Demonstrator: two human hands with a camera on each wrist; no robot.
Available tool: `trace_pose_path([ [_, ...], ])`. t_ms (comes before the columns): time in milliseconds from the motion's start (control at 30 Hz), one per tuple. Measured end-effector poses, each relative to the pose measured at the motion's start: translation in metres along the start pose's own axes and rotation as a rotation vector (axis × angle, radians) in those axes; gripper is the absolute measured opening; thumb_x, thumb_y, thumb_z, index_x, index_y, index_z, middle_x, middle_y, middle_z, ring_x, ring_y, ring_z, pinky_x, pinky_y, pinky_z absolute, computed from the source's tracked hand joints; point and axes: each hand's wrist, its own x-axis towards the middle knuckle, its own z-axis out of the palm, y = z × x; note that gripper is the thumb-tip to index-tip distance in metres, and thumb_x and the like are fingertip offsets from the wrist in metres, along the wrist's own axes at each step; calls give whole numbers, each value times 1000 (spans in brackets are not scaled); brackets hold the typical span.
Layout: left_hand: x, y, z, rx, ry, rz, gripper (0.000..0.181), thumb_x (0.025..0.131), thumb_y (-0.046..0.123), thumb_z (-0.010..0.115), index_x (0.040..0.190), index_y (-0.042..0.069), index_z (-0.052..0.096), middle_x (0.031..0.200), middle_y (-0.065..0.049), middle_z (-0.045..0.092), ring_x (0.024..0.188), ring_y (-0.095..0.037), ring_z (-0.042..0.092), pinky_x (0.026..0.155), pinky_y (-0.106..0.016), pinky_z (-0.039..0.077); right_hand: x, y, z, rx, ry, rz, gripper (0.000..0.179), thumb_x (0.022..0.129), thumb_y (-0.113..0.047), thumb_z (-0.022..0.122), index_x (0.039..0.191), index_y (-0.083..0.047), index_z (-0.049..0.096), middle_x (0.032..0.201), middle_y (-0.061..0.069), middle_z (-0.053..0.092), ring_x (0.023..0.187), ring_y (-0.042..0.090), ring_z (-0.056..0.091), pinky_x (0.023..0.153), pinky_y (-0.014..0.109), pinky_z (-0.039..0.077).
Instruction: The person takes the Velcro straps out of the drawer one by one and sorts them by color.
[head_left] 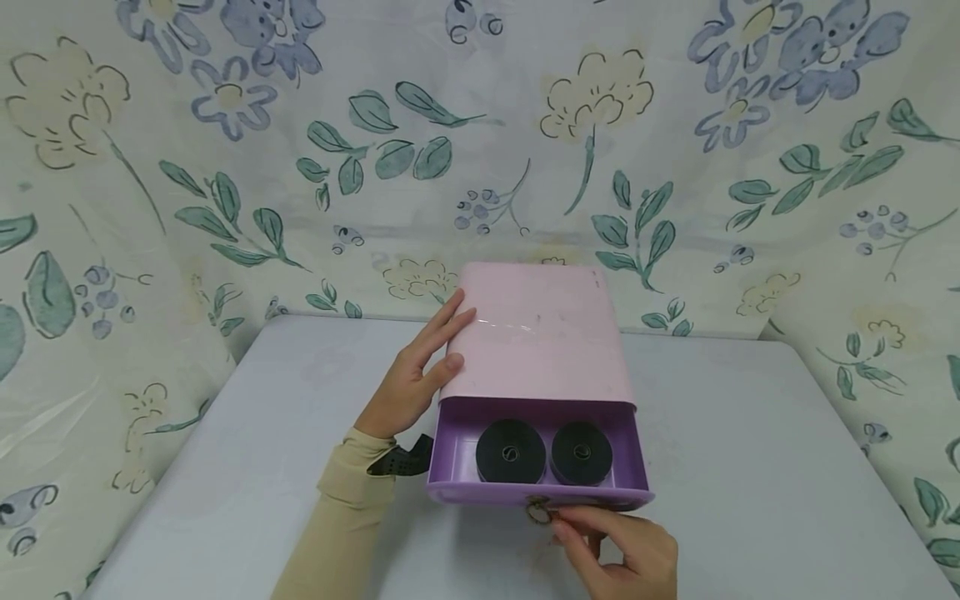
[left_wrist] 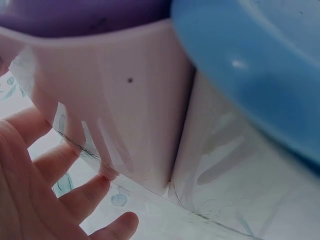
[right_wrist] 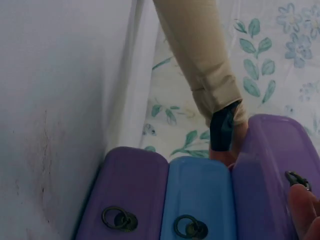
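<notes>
A pink drawer cabinet [head_left: 536, 333] stands on the table, its top purple drawer [head_left: 465, 437] pulled out toward the front. Inside the drawer lie two round black rolls [head_left: 511, 452] side by side, each with a small spiral at its centre. My left hand [head_left: 408, 379] rests on the cabinet's left side, fingers extended; in the left wrist view its fingers [left_wrist: 85, 197] are spread against the pink casing. My right hand [head_left: 618, 546] pinches the metal ring pull [head_left: 538, 512] on the drawer front, also seen as a dark ring [right_wrist: 298, 180] in the right wrist view.
Below the open drawer are a blue drawer [right_wrist: 200, 200] and another purple drawer [right_wrist: 132, 185], each with a ring pull. The white table [head_left: 750, 467] extends on both sides. A flower-patterned cloth [head_left: 510, 167] hangs behind and around it.
</notes>
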Motion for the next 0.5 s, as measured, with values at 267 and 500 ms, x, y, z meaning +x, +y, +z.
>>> trace_pose_path([
  [267,0,0,0,2,1,-3,53,105,34,51,155,16,42,167,5,19,153,-17,15,120,-56,17,12,-10,-22,-89,108,21,21,88,-19,81,80,-1,76,67,2,68,52,4,46,40,9,26],
  [500,0,-1,0,-1,-1,-1,53,106,33,51,155,16,42,167,5,18,153,-17,15,121,-56,17,32,-15,-42,-29,155,27,24,85,-11,82,80,9,72,72,5,70,49,4,38,38,9,18],
])
